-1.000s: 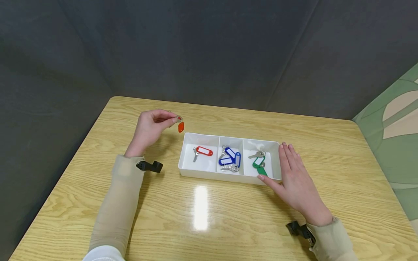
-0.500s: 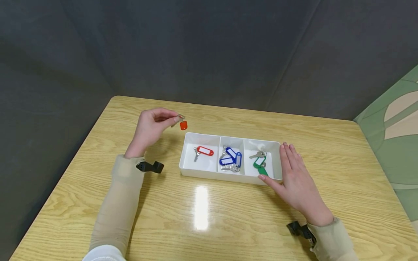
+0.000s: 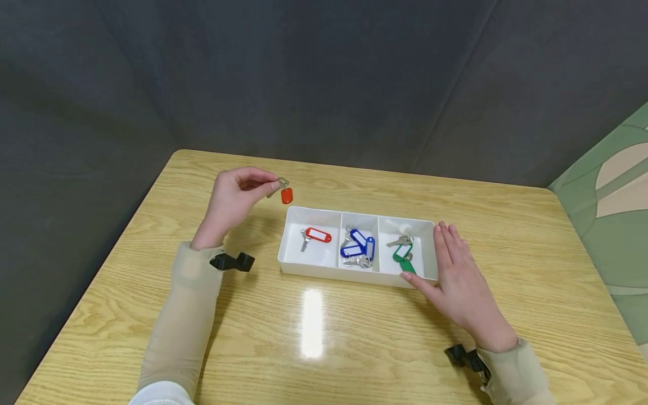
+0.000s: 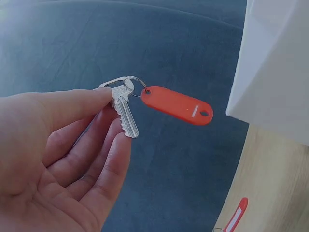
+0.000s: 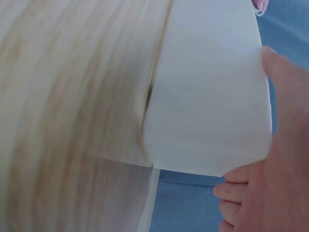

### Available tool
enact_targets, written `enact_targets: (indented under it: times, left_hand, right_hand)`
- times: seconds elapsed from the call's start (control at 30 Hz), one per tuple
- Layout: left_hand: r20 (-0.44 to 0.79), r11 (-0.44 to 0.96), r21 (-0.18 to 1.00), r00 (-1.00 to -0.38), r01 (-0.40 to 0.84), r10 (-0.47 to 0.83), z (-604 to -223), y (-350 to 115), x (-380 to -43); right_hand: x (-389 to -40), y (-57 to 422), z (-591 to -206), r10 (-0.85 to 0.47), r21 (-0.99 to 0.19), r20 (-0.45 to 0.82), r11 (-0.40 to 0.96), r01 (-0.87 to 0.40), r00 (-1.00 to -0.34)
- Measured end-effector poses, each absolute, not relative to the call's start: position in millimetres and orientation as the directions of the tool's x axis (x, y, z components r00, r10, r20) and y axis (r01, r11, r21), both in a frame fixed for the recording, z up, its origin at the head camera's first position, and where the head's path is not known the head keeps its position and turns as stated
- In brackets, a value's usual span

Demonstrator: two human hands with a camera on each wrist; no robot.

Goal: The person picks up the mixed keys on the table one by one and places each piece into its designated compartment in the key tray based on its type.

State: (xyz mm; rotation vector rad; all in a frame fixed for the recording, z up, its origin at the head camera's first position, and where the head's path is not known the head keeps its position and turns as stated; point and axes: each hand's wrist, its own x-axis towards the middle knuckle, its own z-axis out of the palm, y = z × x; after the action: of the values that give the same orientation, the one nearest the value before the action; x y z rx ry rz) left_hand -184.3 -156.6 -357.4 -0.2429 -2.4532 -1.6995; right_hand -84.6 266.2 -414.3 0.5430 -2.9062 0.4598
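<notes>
In the head view my left hand (image 3: 235, 197) is raised off the left end of a white tray (image 3: 314, 270). Its thumb and forefinger pinch a silver key (image 4: 126, 113), with a red key tag (image 4: 177, 105) dangling from the key's ring. My right hand (image 3: 463, 284) rests against the tray's right end, fingers straight, thumb at the front corner. A red-tagged key (image 3: 318, 234) lies in the left compartment. Several keys with blue tags (image 3: 352, 251) share the middle one, and keys with green tags (image 3: 402, 251) lie in the right one.
The tray stands on a wooden table (image 3: 364, 337) backed by a dark curtain (image 3: 324, 84). A green patterned panel (image 3: 622, 225) borders the right side. Another red tag (image 4: 236, 215) shows at the bottom of the left wrist view, overlapping the wood's edge.
The red tag hanging from my left hand has shifted slightly right and turned its broad face into view. My right hand has stayed at the tray's end.
</notes>
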Motion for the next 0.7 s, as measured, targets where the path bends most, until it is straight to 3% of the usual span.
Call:
enact_targets:
  times: [0.7]
  left_hand:
    - [0.273,0.326,0.901,-0.958,0.288,0.091,-339,-142,-167]
  right_hand:
    - [-84,267,-413,-0.328,-0.274,0.204,0.885,-0.375,-0.922]
